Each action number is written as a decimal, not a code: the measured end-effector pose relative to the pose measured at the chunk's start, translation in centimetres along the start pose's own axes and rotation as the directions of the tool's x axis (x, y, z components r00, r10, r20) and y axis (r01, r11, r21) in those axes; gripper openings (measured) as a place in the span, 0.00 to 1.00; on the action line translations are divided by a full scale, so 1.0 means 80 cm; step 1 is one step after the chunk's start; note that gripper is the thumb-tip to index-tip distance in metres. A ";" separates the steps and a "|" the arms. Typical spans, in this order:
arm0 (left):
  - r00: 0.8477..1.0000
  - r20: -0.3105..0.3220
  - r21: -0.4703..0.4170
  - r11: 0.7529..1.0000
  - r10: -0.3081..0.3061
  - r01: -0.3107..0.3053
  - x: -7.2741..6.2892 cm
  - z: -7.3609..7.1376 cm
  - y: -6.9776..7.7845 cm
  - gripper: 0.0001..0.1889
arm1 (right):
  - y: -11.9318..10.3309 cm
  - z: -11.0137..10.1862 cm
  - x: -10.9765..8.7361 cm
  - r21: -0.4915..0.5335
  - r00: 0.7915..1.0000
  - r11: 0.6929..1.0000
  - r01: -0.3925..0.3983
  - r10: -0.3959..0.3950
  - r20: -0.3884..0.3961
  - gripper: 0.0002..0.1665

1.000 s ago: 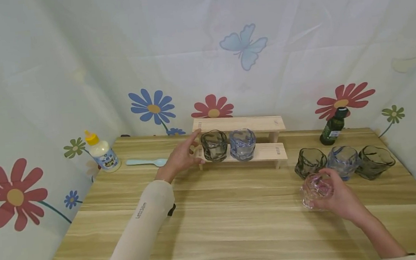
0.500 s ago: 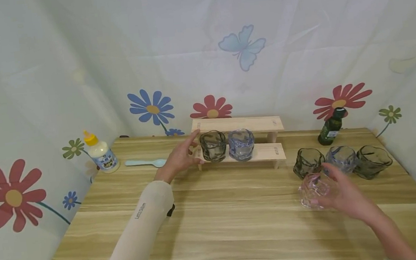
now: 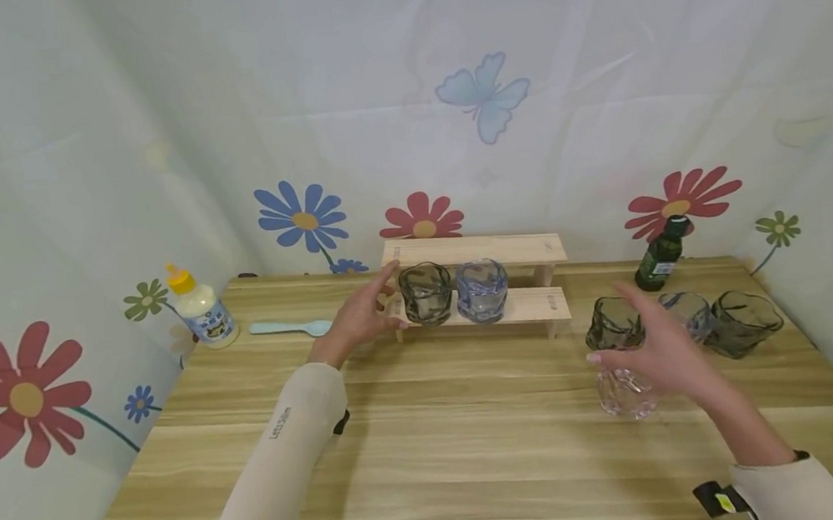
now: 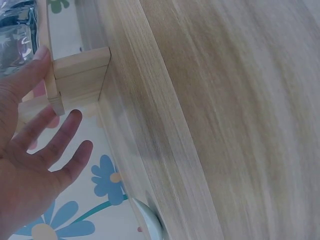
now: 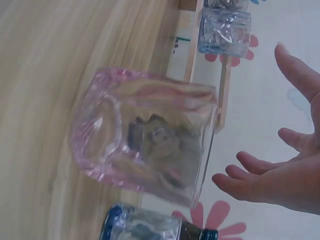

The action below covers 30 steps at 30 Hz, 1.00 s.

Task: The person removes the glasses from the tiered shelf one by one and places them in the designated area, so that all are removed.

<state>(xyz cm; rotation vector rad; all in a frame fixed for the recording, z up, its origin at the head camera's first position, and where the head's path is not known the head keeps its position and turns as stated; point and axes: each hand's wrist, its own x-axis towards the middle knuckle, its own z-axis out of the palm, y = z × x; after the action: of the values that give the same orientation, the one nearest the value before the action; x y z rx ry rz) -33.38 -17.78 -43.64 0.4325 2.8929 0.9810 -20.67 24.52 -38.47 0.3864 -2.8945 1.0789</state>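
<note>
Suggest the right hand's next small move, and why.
I'd probably ease the right hand onto the leftmost smoky glass in the row at right. The hand is open and clear of the upright pink glass, its thumb and index finger frame that smoky glass in the head view, and the lower shelf has bare wood to the right of its blue glass.

We see our left hand [image 3: 355, 324] touching the left end of a pale two-tier wooden stand [image 3: 526, 305], beside a smoky grey wavy glass [image 3: 427, 297]; a bluish wavy glass [image 3: 482, 294] stands right of it. Our right hand [image 3: 659, 356], thumb and fingers apart, partly hides a clear pinkish glass [image 3: 624, 401].
</note>
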 end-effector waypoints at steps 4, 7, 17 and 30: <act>1.000 -0.001 0.003 1.000 0.009 -0.009 -0.001 -0.001 0.000 0.56 | -0.012 0.006 0.020 0.035 0.999 0.999 -0.002 0.000 0.042 0.68; 1.000 -0.001 0.002 1.000 0.013 -0.013 -0.001 -0.001 0.001 0.56 | -0.018 0.012 0.037 0.046 0.997 0.998 0.049 -0.052 0.062 0.66; 1.000 -0.001 -0.008 1.000 0.016 -0.016 -0.001 -0.001 -0.001 0.56 | -0.027 0.039 0.083 0.140 0.977 0.981 0.130 -0.152 0.152 0.66; 1.000 -0.004 -0.013 1.000 0.012 -0.012 0.000 0.000 -0.002 0.56 | -0.045 0.071 0.126 0.303 0.971 0.950 0.078 -0.141 0.193 0.61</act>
<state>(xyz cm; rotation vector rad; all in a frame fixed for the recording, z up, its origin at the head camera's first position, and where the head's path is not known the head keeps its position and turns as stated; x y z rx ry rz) -33.40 -17.89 -43.75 0.4478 2.8890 1.0034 -29.26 15.98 -39.31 0.7071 -2.8432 1.5420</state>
